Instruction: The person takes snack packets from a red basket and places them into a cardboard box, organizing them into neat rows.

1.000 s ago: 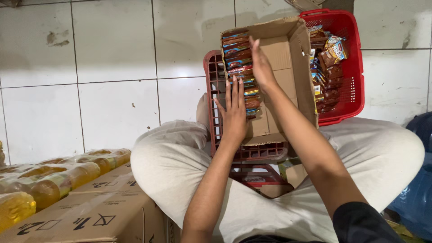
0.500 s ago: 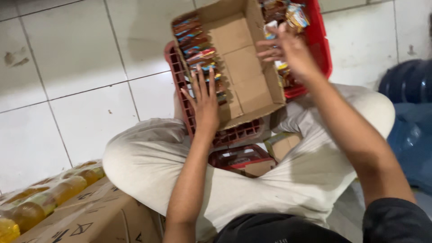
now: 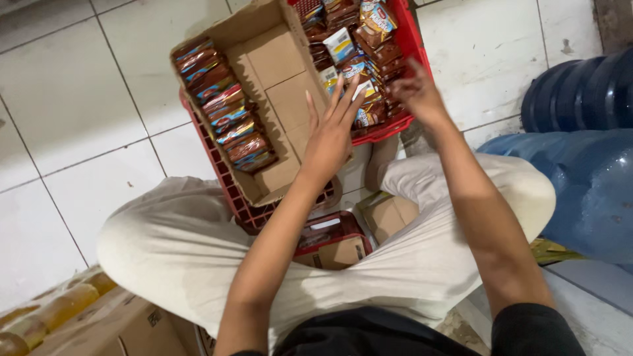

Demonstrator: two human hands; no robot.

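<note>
A cardboard box (image 3: 277, 92) sits tilted in the upper middle of the frame on a red crate (image 3: 231, 191), with a row of brown snack packets (image 3: 224, 112) along its left wall. The left hand (image 3: 330, 135) lies flat on the box's right edge, fingers (image 3: 346, 99) spread. Just right, the right hand (image 3: 415, 92) reaches into a red basket (image 3: 412, 46) of mixed packets (image 3: 359, 39); its fingers curl, grip unclear. Blue water jugs (image 3: 580, 145) fill the right side; white floor tiles (image 3: 79, 99) lie behind.
</note>
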